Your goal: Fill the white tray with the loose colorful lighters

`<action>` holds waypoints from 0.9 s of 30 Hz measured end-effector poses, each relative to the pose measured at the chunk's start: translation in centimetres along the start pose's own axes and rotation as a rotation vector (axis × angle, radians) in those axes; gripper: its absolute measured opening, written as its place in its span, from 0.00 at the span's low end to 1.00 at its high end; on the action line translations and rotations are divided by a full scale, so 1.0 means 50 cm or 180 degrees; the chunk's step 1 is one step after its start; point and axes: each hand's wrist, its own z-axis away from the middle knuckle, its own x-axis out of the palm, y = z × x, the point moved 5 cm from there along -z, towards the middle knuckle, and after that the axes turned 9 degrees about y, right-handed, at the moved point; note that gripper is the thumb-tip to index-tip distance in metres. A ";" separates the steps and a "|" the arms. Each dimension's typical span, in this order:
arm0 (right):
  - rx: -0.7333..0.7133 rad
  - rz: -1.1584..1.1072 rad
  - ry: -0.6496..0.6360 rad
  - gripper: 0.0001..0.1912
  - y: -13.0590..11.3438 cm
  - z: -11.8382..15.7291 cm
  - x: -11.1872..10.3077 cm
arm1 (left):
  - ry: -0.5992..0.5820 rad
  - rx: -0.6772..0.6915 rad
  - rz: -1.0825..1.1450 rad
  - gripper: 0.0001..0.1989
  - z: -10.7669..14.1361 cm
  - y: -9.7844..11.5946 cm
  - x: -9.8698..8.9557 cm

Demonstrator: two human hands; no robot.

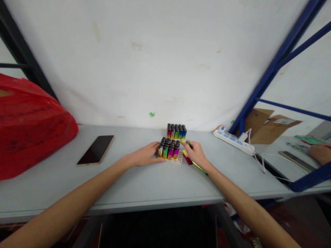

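Several colourful lighters (170, 152) with black tops stand upright in a pale tray (180, 157), which has bare slots along its right side. My left hand (148, 154) grips the tray's left side, its thumb along the front and its fingers behind. On the right, my right hand (197, 153) is closed on a yellow-green lighter (182, 141), held tilted beside the tray's back right corner. A red and yellow lighter (187, 157) lies on the table near that hand. A thin, shiny green-yellow stick-like thing (199, 168) shows below the same hand; what it is I cannot tell.
A second block of lighters (176, 131) stands behind, by the wall. A phone (96, 150) and a red plastic bag (33, 125) are at left. To the right lie a white power strip (234, 140), blue rack posts (274, 69), cardboard boxes (269, 127) and another person's hand (320, 153).
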 end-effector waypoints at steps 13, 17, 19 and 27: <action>-0.0526 0.0216 -0.0249 0.21 -0.031 0.002 -0.015 | 0.0006 -0.0039 0.0006 0.43 0.002 -0.008 0.004; -0.1027 0.0612 -0.0440 0.24 -0.042 0.004 -0.019 | 0.0002 -0.0085 0.0026 0.42 0.001 -0.006 0.003; -0.1061 0.0802 -0.0661 0.27 -0.036 0.009 -0.014 | 0.0037 -0.0054 0.0051 0.41 0.001 -0.005 0.003; -0.1060 0.0628 -0.0634 0.36 -0.030 0.029 0.005 | 0.0026 -0.0095 0.0074 0.41 0.003 0.003 -0.001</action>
